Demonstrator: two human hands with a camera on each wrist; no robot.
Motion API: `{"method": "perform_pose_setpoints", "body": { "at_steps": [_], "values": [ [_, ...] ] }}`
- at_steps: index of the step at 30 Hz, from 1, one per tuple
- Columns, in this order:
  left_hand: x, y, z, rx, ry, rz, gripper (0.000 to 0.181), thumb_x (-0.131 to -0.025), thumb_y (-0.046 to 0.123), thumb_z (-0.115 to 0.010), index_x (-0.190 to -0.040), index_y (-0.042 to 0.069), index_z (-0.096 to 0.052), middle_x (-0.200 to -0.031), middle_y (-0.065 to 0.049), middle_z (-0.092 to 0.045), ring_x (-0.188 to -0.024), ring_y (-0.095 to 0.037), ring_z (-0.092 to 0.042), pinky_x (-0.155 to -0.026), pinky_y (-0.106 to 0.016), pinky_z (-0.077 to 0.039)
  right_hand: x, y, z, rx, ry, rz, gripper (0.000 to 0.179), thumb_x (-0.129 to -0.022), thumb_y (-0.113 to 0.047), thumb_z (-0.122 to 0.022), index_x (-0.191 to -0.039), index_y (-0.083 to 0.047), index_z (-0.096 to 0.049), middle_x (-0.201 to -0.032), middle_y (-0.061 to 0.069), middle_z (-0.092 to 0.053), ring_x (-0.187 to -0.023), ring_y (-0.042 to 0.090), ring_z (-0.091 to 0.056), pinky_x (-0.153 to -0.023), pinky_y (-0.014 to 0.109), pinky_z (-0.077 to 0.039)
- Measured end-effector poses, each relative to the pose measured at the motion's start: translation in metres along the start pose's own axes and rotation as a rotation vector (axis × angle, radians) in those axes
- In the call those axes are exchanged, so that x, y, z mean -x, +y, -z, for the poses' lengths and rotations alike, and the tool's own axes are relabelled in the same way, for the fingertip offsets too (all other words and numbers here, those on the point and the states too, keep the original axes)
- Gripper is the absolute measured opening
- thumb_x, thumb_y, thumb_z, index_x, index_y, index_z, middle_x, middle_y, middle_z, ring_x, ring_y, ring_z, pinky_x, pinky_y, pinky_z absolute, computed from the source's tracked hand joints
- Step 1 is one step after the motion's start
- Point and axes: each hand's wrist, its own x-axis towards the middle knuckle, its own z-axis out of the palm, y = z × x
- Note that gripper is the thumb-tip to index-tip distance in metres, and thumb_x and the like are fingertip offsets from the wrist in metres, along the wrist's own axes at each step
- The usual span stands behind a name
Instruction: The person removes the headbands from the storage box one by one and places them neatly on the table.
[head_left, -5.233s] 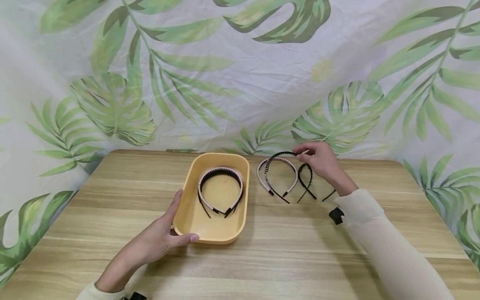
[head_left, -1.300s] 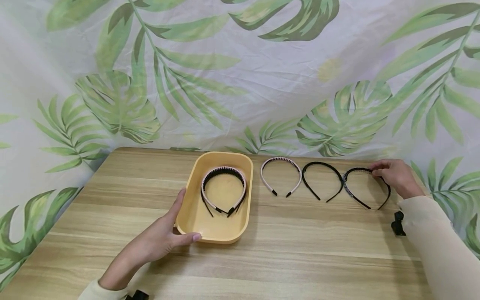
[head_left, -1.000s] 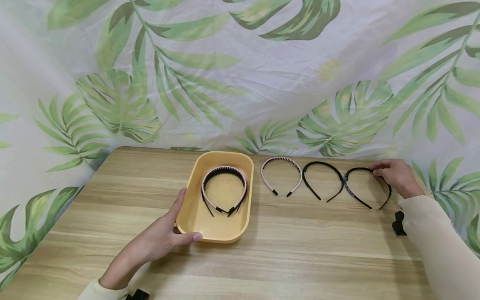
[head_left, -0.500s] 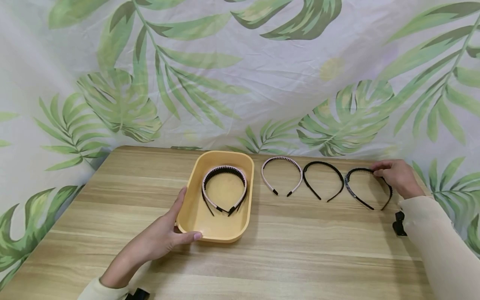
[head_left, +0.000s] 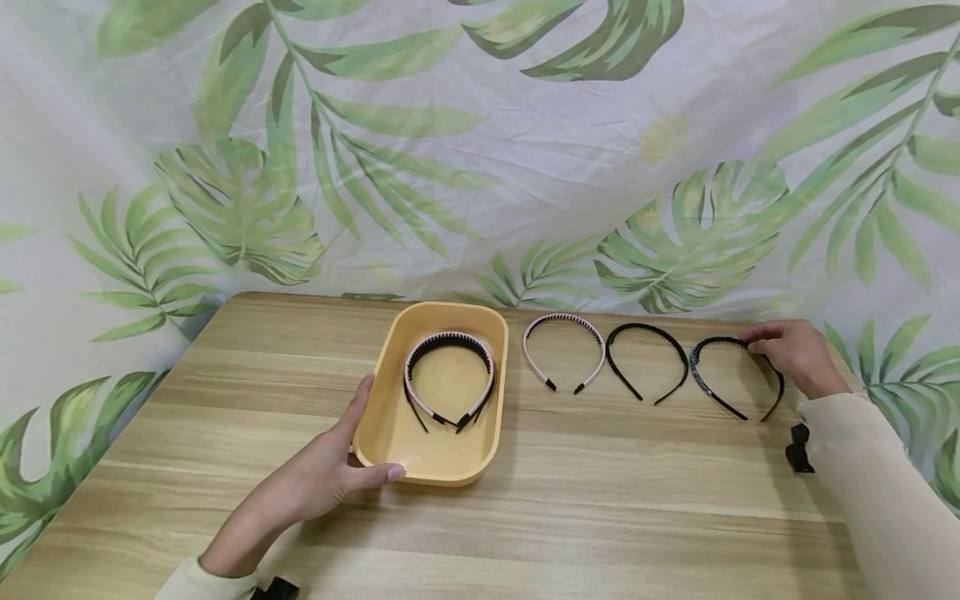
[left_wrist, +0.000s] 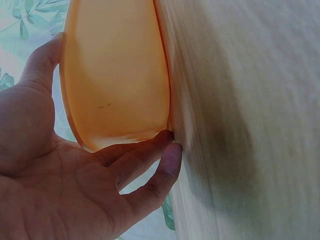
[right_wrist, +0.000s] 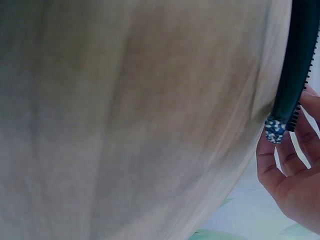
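Observation:
My left hand (head_left: 322, 475) grips the near left corner of a yellow plastic bin (head_left: 497, 400), thumb along the near side and fingers down the left side. In the left wrist view the fingers wrap the end of the bin (left_wrist: 117, 75). Headbands (head_left: 450, 340), one pale pink and at least one black, lie stacked in the bin. At the right end of a row, my right hand (head_left: 798, 358) pinches the top of a black toothed headband (head_left: 722, 404) with a glittery section on its left arm. The right wrist view shows this headband (right_wrist: 295, 60) close up by the fingers.
Left of the held headband, a plain black headband (head_left: 647, 327) and a pale pink one (head_left: 564, 317) lie on the wooden table (head_left: 600, 517), side by side along the back edge. A leaf-print cloth (head_left: 420, 167) hangs behind the table.
Since the earliest frame, my right hand has carried the glittery black headband rightward, from over the pink one to the row's end. During the last second it barely shifts. The left hand stays on the bin.

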Motion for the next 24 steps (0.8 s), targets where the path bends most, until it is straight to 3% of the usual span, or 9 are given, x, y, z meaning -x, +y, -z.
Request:
{"method": "perform_pose_setpoints", "body": {
  "at_steps": [24],
  "values": [
    [0.0006, 0.0016, -0.0002, -0.004, 0.002, 0.003, 0.127, -0.091, 0.033, -0.084, -0.167, 0.025, 0.018, -0.172, -0.032, -0.007, -0.119, -0.03, -0.065, -0.091, -0.028, -0.054, 0.0014, -0.0006, 0.0003, 0.025, -0.013, 0.008, 0.035, -0.106, -0.009, -0.049, -0.131, 0.009, -0.066, -0.148, 0.038, -0.048, -0.13, 0.057, -0.046, -0.096, 0.061, -0.048]
  ]
}}
